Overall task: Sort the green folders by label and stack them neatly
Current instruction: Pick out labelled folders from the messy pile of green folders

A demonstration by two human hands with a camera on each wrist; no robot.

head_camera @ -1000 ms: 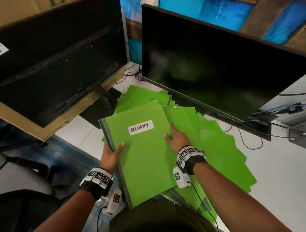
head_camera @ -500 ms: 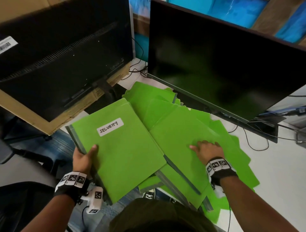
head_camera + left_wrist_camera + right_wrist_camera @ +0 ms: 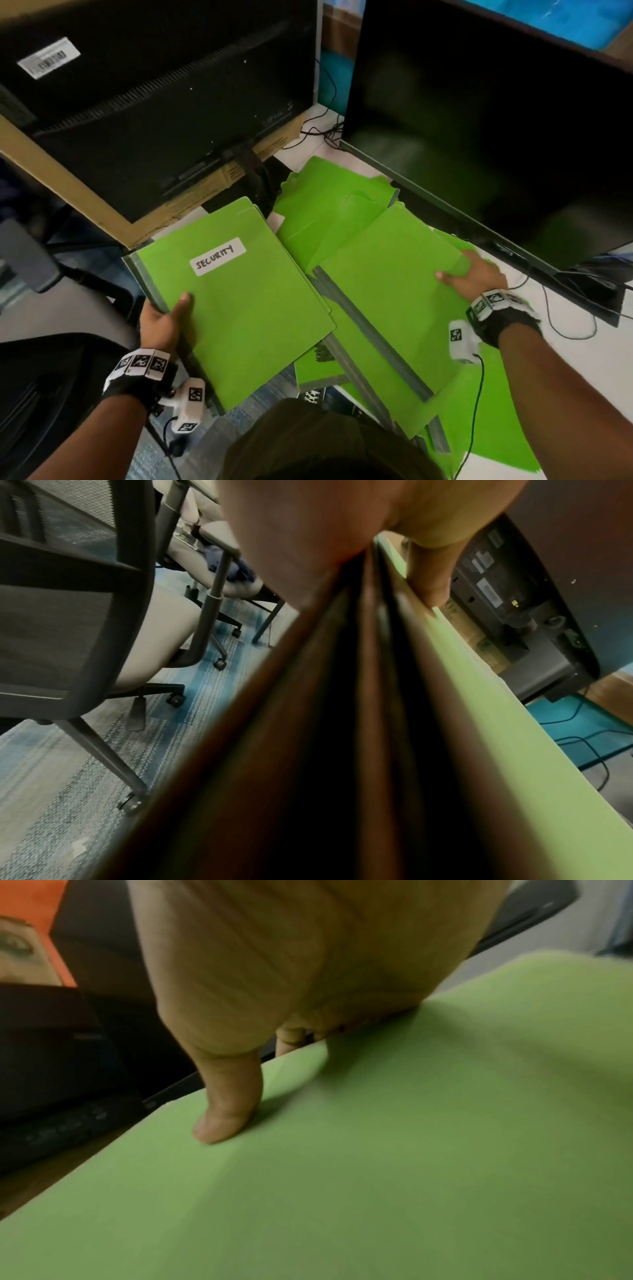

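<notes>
Two dark monitors (image 3: 479, 113), cables (image 3: 318, 130), perhaps office chairs (image 3: 85, 601)

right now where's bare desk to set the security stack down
Bare white desk lies right of the loose folder pile, crossed by thin black cables. Under the right monitor and between both monitors it is crowded with folders and cords.

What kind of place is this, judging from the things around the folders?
Probably an office or computer workroom: two large monitors stand on a white desk with trailing cables, and wheeled office chairs stand on carpet.
</notes>
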